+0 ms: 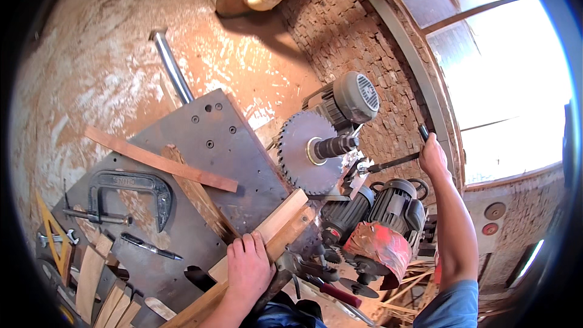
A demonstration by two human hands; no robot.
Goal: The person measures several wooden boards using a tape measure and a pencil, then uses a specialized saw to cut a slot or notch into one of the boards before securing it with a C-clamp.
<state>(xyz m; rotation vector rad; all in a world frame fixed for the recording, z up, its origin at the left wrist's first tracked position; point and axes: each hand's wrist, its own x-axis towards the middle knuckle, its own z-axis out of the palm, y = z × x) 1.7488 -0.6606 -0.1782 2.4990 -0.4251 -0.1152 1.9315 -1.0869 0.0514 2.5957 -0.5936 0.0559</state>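
Observation:
My left hand (249, 267) lies with its fingers curled over a pale wooden strip (280, 214), against a thicker wooden bar (293, 233) at the metal machine table's near edge. The strip's far end is close to the toothed circular saw blade (300, 158), mounted on a threaded shaft (337, 146). Out to the right, my right arm is stretched forward. My right hand (432, 157) is closed around the black grip of a lever, whose dark rod (396, 163) runs left toward the saw. The palm sides of both hands are hidden.
On the metal table (209, 109) lie a C-clamp (163, 197), a pen (149, 246), a reddish wood strip (161, 159) and another wooden piece (203, 197). A yellow set square (53, 234) and wood offcuts are at left. Motors (398, 206) stand right of the blade, by a brick wall (388, 67).

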